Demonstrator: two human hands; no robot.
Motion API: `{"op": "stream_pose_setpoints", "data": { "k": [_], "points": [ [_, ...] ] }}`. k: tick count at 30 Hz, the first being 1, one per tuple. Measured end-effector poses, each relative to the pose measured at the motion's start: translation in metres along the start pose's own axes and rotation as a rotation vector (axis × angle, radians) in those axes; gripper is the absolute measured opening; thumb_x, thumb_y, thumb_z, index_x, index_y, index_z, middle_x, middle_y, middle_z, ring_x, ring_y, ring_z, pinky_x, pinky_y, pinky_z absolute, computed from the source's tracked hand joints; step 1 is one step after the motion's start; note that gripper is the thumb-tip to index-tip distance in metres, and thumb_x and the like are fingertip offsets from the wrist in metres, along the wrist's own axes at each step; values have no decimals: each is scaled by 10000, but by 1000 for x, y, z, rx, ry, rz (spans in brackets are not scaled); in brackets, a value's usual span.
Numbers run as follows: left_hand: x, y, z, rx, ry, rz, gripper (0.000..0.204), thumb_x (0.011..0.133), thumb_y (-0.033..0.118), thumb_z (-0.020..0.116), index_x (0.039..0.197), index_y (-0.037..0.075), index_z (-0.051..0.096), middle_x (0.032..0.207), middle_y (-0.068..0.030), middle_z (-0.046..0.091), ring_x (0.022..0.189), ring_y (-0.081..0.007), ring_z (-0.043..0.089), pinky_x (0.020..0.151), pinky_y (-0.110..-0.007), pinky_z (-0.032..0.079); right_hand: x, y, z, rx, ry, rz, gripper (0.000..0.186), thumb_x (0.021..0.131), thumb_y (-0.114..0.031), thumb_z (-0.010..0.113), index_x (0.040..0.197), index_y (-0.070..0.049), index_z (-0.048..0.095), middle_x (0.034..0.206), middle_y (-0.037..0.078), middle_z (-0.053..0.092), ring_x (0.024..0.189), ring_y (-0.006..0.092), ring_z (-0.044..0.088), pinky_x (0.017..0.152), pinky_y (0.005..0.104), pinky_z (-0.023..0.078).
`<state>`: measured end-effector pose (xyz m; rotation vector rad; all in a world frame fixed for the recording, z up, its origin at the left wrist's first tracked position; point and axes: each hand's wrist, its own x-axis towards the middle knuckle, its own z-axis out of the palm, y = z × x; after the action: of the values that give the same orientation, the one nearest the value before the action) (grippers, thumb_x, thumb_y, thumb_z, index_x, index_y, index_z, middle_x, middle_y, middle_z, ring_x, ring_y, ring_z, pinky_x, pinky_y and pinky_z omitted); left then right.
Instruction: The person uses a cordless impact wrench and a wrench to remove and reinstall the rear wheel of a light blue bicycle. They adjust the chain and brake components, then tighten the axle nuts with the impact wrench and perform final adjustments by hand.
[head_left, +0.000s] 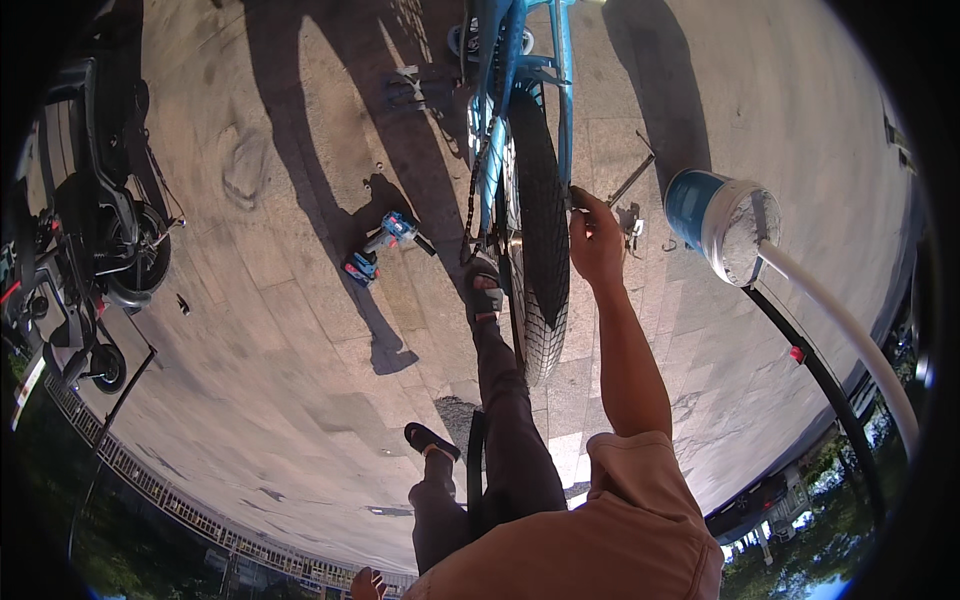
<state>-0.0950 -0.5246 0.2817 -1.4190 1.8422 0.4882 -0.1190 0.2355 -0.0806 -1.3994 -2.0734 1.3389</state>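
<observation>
A blue bicycle frame [567, 95] stands at the top middle, with a black-tyred wheel [543, 215] between its stays and a chain [475, 185] on the wheel's left. My right hand [597, 240] reaches to the right side of this wheel. Its fingers are bent and drawn together at the lower end of the right stay; whatever lies between the fingertips is hidden. Only part of my left hand [368, 583] shows at the lower edge, beside my body and away from the bicycle. How its fingers are set is unclear.
A blue cordless power tool [397, 230] lies on the paving left of the wheel. Right of my hand lie a long-handled tool [632, 178] and a small metal part [632, 225]. Farther right is a blue-and-white bucket [705, 215] beside a white pole [840, 320]. A scooter [100, 230] stands far left.
</observation>
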Motion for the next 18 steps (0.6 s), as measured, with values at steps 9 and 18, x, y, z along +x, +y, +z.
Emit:
{"op": "stream_pose_setpoints", "data": {
  "k": [9,18],
  "points": [
    [18,-49,2,-56,48,-278,217,857,270,576,985,96,563,880,-50,611,806,-185,579,696,-363,463,-3,-19,-29,201,-273,491,448,837,-24,611,1277,-52,528,1088,75,628,954,136,583,836,261,453],
    [176,-157,-90,-71,-352,-387,265,872,273,574,1052,78,568,895,-60,623,813,-180,595,706,-372,471,-196,-84,-96,-378,145,781,311,883,-208,506,1162,-98,589,796,9,576,588,77,517,480,222,399]
  ]
}}
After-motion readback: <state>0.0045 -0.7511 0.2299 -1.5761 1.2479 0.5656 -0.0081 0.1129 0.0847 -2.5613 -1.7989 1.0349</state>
